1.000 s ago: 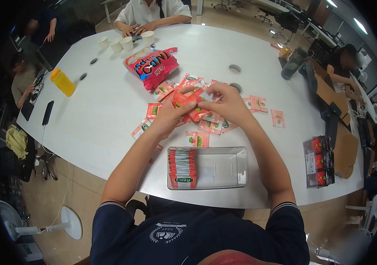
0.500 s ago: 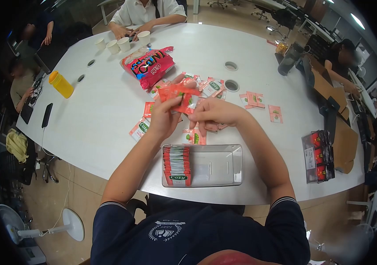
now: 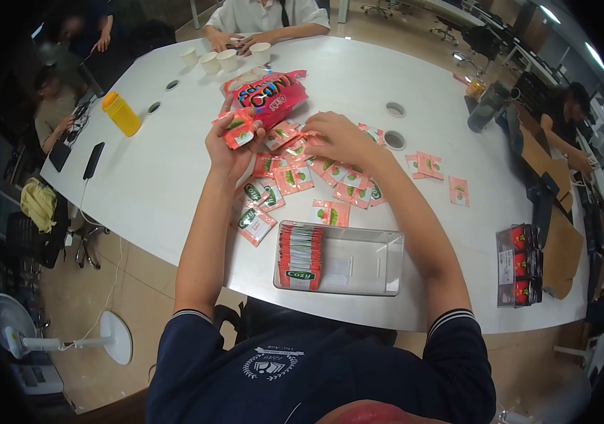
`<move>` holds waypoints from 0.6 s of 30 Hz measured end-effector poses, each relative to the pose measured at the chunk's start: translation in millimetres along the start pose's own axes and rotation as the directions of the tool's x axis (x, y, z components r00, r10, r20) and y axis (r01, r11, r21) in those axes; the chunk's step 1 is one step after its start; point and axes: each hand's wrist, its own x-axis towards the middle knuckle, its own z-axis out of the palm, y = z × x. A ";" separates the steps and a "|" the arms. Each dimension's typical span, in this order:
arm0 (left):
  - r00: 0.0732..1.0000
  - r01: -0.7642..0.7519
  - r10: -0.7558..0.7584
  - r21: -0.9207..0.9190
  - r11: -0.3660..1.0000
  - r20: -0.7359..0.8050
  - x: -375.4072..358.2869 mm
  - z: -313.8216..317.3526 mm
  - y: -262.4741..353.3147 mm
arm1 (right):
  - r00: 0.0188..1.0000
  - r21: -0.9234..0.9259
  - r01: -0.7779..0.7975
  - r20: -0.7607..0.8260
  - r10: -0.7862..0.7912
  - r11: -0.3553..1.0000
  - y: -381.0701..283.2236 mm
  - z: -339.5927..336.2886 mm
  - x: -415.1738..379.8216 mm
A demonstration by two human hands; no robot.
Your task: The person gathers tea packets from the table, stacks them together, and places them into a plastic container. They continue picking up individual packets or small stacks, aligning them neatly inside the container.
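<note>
My left hand [image 3: 230, 152] is closed around a few red tea sachets [image 3: 238, 133], raised beside the pink snack bag [image 3: 273, 99]. Over the loose pile of Cozy tea sachets [image 3: 293, 179], my right hand [image 3: 344, 140] pinches the edge of one sachet between thumb and fingers. More sachets lie scattered flat, some overlapping, between my forearms. Close to my body stands a clear plastic box [image 3: 363, 290]. A tight row of upright sachets [image 3: 300, 254] fills its left end.
Paper cups [image 3: 226, 59] stand at the far edge near a seated person. A yellow bottle [image 3: 121, 114] and a phone [image 3: 93, 161] are on the left. To the right are stray sachets [image 3: 459, 191], a dark tumbler [image 3: 488, 107], a pack of red-and-black items [image 3: 519, 266] and cardboard [image 3: 560, 247].
My hands were together over the pile and have parted. The left moved left with its sachets, while the right went forward onto the pile. The view has shifted slightly.
</note>
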 end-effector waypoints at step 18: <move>0.894 -0.446 -0.014 0.885 -0.138 0.448 5.2 -23.5 -10.1 | 0.991 0.036 -0.086 -0.097 0.089 0.996 11.2 20.6 20.3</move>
